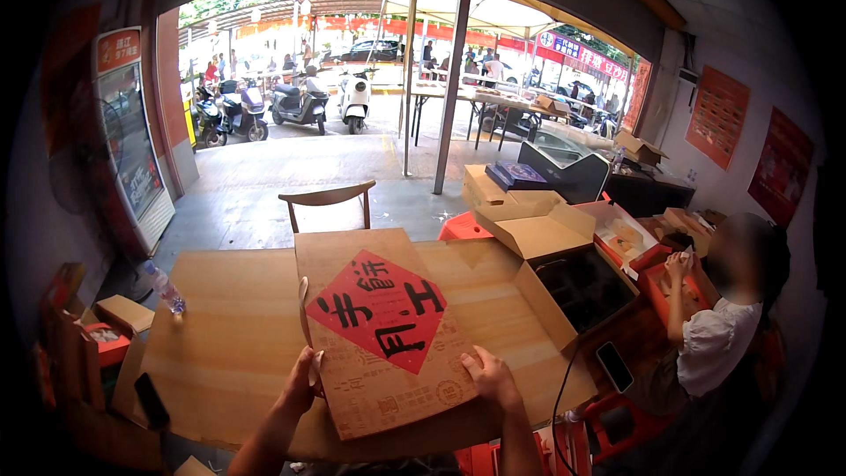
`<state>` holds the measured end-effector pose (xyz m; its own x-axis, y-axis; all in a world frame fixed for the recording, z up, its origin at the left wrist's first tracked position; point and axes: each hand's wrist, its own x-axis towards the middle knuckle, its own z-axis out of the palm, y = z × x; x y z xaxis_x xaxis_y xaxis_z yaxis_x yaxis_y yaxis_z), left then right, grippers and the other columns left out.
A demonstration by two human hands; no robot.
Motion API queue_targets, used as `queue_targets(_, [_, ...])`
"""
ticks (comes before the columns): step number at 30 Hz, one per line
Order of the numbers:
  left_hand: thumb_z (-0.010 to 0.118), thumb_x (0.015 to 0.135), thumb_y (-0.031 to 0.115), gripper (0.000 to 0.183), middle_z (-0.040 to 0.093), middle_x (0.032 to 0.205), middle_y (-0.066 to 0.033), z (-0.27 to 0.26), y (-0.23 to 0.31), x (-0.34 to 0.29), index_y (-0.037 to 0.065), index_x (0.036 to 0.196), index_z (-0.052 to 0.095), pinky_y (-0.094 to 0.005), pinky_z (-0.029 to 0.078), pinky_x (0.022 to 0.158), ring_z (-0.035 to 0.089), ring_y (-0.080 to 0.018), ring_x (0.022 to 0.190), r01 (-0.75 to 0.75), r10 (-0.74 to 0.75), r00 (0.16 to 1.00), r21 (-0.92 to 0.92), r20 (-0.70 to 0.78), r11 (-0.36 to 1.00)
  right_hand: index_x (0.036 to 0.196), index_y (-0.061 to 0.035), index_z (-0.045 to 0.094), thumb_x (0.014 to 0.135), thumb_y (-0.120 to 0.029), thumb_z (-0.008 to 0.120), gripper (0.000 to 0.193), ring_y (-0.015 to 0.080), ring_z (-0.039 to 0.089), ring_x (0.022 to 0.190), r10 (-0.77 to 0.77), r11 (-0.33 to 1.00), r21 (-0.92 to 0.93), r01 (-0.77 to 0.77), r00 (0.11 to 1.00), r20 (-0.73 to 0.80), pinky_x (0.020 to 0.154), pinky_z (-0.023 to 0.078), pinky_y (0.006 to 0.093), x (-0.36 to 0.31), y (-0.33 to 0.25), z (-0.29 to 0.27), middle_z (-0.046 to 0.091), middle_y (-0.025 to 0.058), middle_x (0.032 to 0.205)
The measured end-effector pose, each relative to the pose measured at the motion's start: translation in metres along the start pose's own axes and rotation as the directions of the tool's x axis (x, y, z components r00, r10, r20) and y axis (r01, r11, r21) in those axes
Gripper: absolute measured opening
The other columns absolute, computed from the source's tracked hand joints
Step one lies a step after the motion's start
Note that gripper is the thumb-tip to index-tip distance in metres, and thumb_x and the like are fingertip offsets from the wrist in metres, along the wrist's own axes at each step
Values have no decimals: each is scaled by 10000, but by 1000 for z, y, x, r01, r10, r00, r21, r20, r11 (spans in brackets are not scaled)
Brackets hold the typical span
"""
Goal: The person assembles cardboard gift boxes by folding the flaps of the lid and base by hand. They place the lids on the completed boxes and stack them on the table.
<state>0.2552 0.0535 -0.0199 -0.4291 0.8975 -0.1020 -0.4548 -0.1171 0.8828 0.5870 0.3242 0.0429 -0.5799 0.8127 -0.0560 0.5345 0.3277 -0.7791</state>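
Observation:
A large flat brown cardboard box (388,405) lies slanted over the wooden table in front of me. Its top bears a red diamond-shaped label (401,335) with black brush characters. My left hand (302,382) grips the box's left edge near the close corner, beside a raised flap or strip along that side. At the right edge, my right hand (492,379) holds the box with its thumb on top. The fingers underneath are partly hidden.
The wooden table (220,317) carries a plastic bottle (166,289) at left and phones (614,367) near its edges. An open carton (546,286) stands at right, by a seated person (718,344) handling a red box (679,295). A chair (328,203) is beyond the table; a black cable hangs right.

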Motion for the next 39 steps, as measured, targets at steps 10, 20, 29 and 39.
queue_targets(10, [703,899,228,796,570,1435,-140,41,15,-3,36,1579,337,-405,540,1055,597,-254,1305,-102,102,992,7,-80,995,1473,-41,598,981,-580,621,730,448,669,1230,-9,997,-72,7,1000,-24,1050,524,483,-9,-17,-6,712,295,1270])
queue_targets(20, [750,794,192,856,593,1367,-182,52,3,-37,-30,1514,344,-435,544,1070,634,-284,1250,-106,113,963,41,-245,994,1427,-15,634,910,-534,740,741,404,719,1166,-83,996,9,84,996,-31,1019,553,457,-14,-14,-5,743,277,1213])
queue_targets(29, [862,741,172,951,610,1372,-169,69,19,-79,54,1507,311,-426,518,1087,631,-286,1266,-259,270,952,86,-145,962,1590,16,388,948,-313,782,822,251,522,1400,-260,776,628,59,937,234,1183,413,415,-29,14,0,548,151,1500])
queue_targets(39, [817,731,119,1047,617,1388,-133,28,20,-80,61,1616,259,-418,491,1117,599,-271,1336,-333,335,941,43,-42,942,1548,32,414,887,-302,840,855,249,555,1364,-334,708,672,219,941,45,1129,466,411,-80,37,32,582,165,1458])
